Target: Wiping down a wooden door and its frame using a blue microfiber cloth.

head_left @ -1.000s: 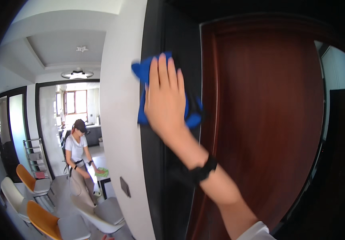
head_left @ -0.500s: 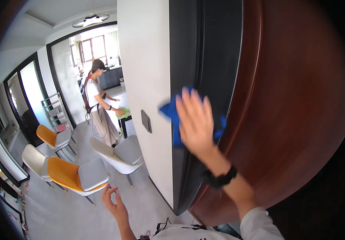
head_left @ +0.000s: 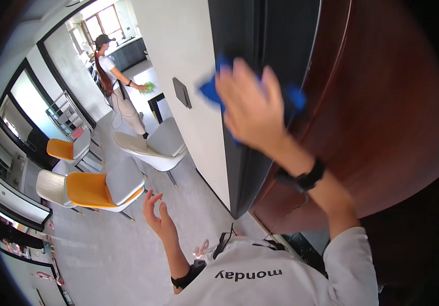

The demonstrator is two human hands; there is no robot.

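Note:
My right hand lies flat over a blue cloth, pressing it against the dark door frame. The cloth's edges stick out on both sides of the hand, and motion blurs both. A black band circles that wrist. To the right of the cloth stands a reddish-brown door, seen at a steep angle. My left hand hangs in the air over the grey floor, its fingers apart and loosely bent, with nothing in them.
A white wall with a dark switch plate adjoins the frame. Orange chairs and white chairs with grey seats stand to the left. Farther off, a person holds a green cloth on a white table. A metal rack stands behind.
The view has tilted downward, showing more of my shirt. My right hand and the blue cloth remain on the frame, blurred by motion. The far person's green cloth has moved across the table.

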